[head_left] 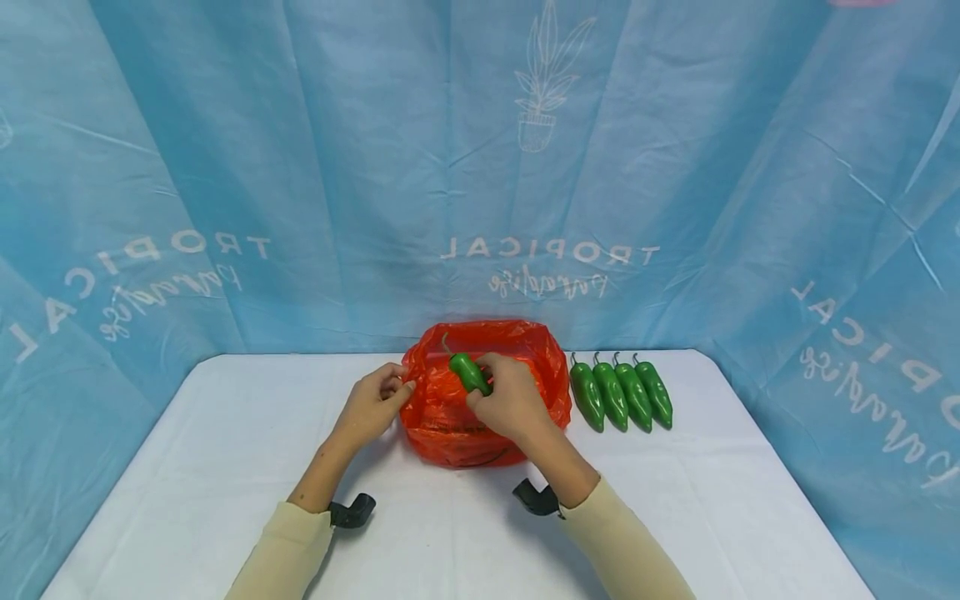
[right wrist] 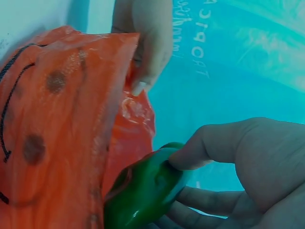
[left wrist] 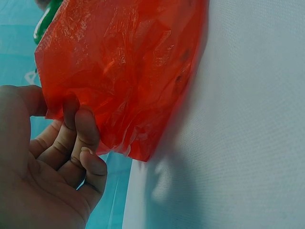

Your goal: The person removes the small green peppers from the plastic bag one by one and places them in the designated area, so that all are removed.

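Observation:
A red plastic bag [head_left: 457,446] stands with its mouth open on the white table. My left hand [head_left: 372,406] pinches the bag's left rim between thumb and fingers, as the left wrist view also shows. In my right hand [head_left: 512,397] is a green pepper [head_left: 467,371], held over the bag's opening with its stem pointing up and to the left. The right wrist view shows thumb and fingers gripping this pepper [right wrist: 147,188] beside the bag's edge. What lies deep inside the bag is hidden.
Several green peppers [head_left: 612,396] lie side by side in a row on the table [head_left: 247,450], just right of the bag. A blue printed curtain [head_left: 375,167] hangs behind and along both sides. Dark straps with curved pieces [head_left: 352,510] sit at both wrists.

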Motion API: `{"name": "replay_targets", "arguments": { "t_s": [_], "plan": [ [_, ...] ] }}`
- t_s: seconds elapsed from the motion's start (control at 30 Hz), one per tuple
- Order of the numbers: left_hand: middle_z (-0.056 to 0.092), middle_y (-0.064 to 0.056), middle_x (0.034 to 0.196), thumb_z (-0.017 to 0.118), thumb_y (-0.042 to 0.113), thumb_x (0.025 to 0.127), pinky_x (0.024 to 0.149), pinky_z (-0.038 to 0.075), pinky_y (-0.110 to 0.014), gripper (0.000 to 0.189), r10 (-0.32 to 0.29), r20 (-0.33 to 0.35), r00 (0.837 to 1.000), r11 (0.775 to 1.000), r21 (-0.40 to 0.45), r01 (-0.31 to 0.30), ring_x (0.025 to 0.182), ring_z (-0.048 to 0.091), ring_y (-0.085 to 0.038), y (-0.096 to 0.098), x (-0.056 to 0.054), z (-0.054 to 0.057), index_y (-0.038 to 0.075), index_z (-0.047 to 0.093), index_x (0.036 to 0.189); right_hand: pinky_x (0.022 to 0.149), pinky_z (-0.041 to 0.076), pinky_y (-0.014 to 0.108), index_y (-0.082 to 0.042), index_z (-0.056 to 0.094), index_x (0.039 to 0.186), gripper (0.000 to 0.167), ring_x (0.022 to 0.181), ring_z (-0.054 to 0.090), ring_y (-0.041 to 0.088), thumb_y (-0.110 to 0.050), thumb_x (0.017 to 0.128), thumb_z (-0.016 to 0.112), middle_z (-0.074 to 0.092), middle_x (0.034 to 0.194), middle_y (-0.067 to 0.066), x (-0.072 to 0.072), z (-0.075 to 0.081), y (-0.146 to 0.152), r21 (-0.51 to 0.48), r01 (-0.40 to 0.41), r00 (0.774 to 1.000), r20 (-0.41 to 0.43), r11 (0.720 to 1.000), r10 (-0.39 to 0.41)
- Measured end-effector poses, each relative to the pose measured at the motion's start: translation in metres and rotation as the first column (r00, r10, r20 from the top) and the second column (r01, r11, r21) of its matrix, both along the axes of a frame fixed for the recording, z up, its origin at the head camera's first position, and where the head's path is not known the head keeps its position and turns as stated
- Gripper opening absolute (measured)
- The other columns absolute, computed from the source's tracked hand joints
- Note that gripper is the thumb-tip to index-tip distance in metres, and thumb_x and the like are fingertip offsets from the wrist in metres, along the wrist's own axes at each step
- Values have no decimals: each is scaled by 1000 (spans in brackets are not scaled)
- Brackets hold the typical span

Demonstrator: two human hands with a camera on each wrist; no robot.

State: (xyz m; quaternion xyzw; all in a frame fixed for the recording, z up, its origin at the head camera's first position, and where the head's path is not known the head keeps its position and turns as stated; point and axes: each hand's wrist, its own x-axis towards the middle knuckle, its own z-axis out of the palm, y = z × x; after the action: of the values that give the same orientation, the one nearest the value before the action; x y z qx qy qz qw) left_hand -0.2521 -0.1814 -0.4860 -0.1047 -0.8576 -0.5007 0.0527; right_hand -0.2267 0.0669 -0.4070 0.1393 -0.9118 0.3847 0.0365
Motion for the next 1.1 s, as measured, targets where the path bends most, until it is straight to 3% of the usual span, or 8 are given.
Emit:
{"name": "replay_targets", "arguments": {
  "t_s": [0.5,1.1],
  "plan": [
    [64,-5,85,66,16,104,58,46,-26,22,0,11,1000,1000,-3,0,65,55,-17,0,1,1,3,64,122,75,60,38,-10,71,129,41,83,70,17,-8,88,74,73,106,4,9,9,27,-80,32,999,-37,996,-35],
    [64,-5,85,65,16,104,59,46,-26,23,-9,20,1000,1000,-1,9,66,54,-15,0,1,0,2,64,122,83,60,42,-10,67,137,46,93,71,22,-13,92,74,74,112,5,18,14,64,-107,98,995,-4,989,-99]
  ]
}}
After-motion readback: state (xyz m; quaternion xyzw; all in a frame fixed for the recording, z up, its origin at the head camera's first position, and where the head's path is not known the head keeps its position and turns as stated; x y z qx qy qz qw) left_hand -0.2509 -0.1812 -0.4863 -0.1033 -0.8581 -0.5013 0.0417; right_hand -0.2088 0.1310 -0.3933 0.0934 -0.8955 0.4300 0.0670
